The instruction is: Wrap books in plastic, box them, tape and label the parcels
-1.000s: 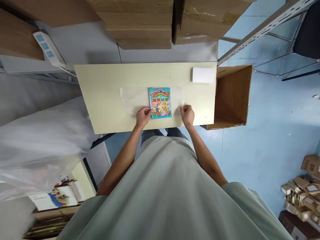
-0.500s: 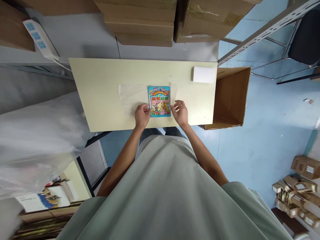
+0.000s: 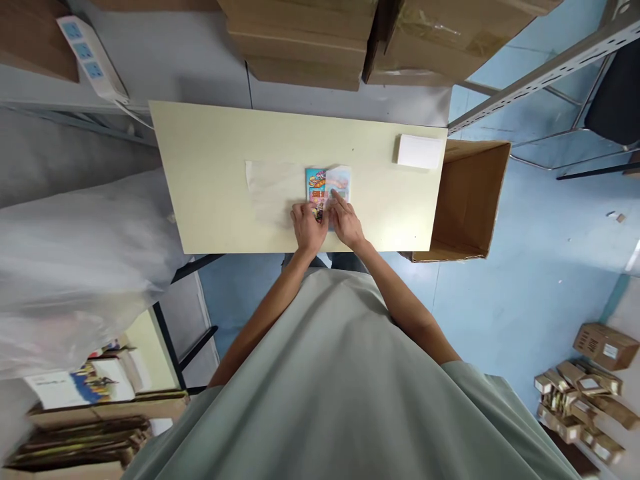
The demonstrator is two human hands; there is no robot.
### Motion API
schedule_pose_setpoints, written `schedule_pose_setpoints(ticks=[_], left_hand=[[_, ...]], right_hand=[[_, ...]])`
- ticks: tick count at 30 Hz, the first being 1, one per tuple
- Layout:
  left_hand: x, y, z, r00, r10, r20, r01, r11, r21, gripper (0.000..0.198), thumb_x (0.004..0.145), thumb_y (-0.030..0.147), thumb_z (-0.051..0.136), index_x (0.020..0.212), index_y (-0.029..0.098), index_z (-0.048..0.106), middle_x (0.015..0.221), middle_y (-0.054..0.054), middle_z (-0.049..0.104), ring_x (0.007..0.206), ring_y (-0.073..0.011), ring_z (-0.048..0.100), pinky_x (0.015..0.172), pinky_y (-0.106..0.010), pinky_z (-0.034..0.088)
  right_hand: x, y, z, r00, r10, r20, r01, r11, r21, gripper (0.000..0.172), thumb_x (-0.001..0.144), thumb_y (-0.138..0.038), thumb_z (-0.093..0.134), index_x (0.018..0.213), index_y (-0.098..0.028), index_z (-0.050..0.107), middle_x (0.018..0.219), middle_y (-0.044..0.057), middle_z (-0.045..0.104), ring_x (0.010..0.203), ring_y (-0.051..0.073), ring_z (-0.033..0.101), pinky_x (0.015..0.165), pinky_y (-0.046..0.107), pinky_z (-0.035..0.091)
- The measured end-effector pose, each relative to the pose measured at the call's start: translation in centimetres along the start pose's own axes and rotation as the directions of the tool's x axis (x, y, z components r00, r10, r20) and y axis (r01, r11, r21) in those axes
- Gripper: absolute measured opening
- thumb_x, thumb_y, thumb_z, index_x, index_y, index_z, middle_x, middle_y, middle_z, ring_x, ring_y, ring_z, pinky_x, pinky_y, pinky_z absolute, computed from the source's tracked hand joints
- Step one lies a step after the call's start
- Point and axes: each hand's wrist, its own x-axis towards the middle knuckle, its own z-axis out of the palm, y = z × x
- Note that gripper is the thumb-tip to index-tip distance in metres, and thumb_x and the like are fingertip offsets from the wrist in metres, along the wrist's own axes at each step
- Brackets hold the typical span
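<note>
A small colourful book (image 3: 315,179) lies on the pale tabletop near its front edge. A thin translucent white sheet (image 3: 273,190) is under it and spreads to the left. The sheet's right end is folded over the right half of the cover. My left hand (image 3: 308,225) rests on the lower left part of the book, its fingers bent; what they hold, if anything, is hidden. My right hand (image 3: 347,221) lies on the folded sheet over the book, with the index finger stretched out and touching it.
A white stack or box (image 3: 419,152) sits at the table's back right. An open cardboard box (image 3: 467,200) stands beyond the right edge. Cardboard boxes (image 3: 305,43) and a power strip (image 3: 93,59) are behind the table (image 3: 210,180). A large plastic-wrapped bundle (image 3: 85,247) is at the left.
The sheet's right end has been folded leftward over the book. Both hands have come closer together, onto the book. The view has shifted slightly.
</note>
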Motion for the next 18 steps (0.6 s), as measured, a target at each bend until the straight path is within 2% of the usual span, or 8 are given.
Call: schedule_pose_setpoints(ticks=[2,4,6,8,12,15,16,18], left_hand=[[-0.4,0.3,0.0,1.000,-0.001,0.007,0.001,1.000,0.030,0.033,0.096,0.022,0.084,0.124,0.019,0.067,0.139,-0.022,0.062,0.138,-0.0401,0.059,0.127,-0.055,0.047],[-0.7,0.4,-0.1,1.000,0.005,0.029,-0.006,0.999,0.040,0.035,0.094,0.020,0.085,0.124,0.021,0.066,0.139,-0.021,0.061,0.139,-0.0417,0.058,0.127,-0.058,0.046],[-0.8,0.5,-0.2,0.998,0.017,0.054,-0.020,0.999,0.040,0.032,0.094,0.018,0.083,0.121,0.023,0.068,0.139,-0.019,0.060,0.139,-0.0427,0.057,0.127,-0.059,0.045],[-0.9,0.6,-0.1,0.997,0.027,0.075,-0.031,0.998,0.046,0.025,0.095,0.014,0.077,0.117,0.024,0.071,0.136,-0.018,0.060,0.139,-0.0429,0.058,0.127,-0.061,0.045],[-1.1,1.1,0.1,0.996,0.021,0.087,-0.026,0.998,0.059,0.025,0.097,0.010,0.067,0.111,0.026,0.078,0.131,-0.018,0.061,0.138,-0.0424,0.056,0.126,-0.062,0.045],[-1.2,1.9,0.2,0.996,0.010,0.091,-0.016,0.998,0.065,0.011,0.100,0.024,0.074,0.110,0.025,0.078,0.130,-0.019,0.060,0.141,-0.0442,0.053,0.126,-0.063,0.045],[-1.3,2.3,0.2,0.996,-0.001,0.094,-0.005,0.997,0.072,0.014,0.100,0.032,0.078,0.111,0.024,0.077,0.132,-0.020,0.059,0.143,-0.0455,0.052,0.126,-0.063,0.045],[-1.5,3.1,0.4,0.994,-0.038,0.099,0.028,0.995,0.095,0.036,0.095,0.049,0.086,0.116,0.021,0.075,0.139,-0.022,0.058,0.147,-0.0492,0.049,0.126,-0.064,0.044]], right_hand=[[0.2,0.0,-0.8,0.999,-0.031,0.028,0.030,0.999,0.040,0.036,0.119,-0.036,0.041,0.134,-0.024,0.071,0.171,0.012,0.064,0.162,0.030,0.056,0.136,0.056,0.048],[0.7,0.1,-1.9,1.000,-0.005,-0.006,0.006,0.998,0.056,0.029,0.119,-0.035,0.046,0.130,-0.024,0.070,0.165,0.013,0.068,0.156,0.028,0.061,0.132,0.050,0.052],[1.5,0.2,-2.9,0.987,0.116,-0.110,-0.113,0.993,0.035,0.023,0.117,-0.033,0.051,0.130,-0.023,0.067,0.159,0.016,0.070,0.142,0.026,0.070,0.125,0.047,0.057],[2.8,0.5,-3.8,0.939,0.274,-0.208,-0.275,0.961,0.026,0.022,0.114,-0.031,0.057,0.133,-0.024,0.065,0.150,0.017,0.075,0.126,0.026,0.076,0.118,0.048,0.060],[5.8,0.9,-4.8,0.865,0.449,-0.222,-0.446,0.892,0.068,0.017,0.110,-0.037,0.065,0.122,-0.025,0.068,0.124,0.014,0.084,0.116,0.030,0.078,0.115,0.053,0.060],[7.2,0.6,-5.1,0.853,0.477,-0.211,-0.472,0.878,0.075,0.022,0.109,-0.046,0.067,0.102,-0.026,0.070,0.113,0.014,0.085,0.116,0.032,0.079,0.112,0.053,0.060],[7.5,0.4,-5.2,0.852,0.479,-0.210,-0.476,0.877,0.071,0.026,0.109,-0.049,0.067,0.097,-0.026,0.069,0.109,0.014,0.085,0.114,0.032,0.079,0.111,0.052,0.061],[7.8,-0.1,-5.4,0.854,0.477,-0.209,-0.476,0.877,0.059,0.032,0.109,-0.052,0.065,0.091,-0.026,0.068,0.103,0.013,0.084,0.110,0.032,0.080,0.108,0.051,0.062]])
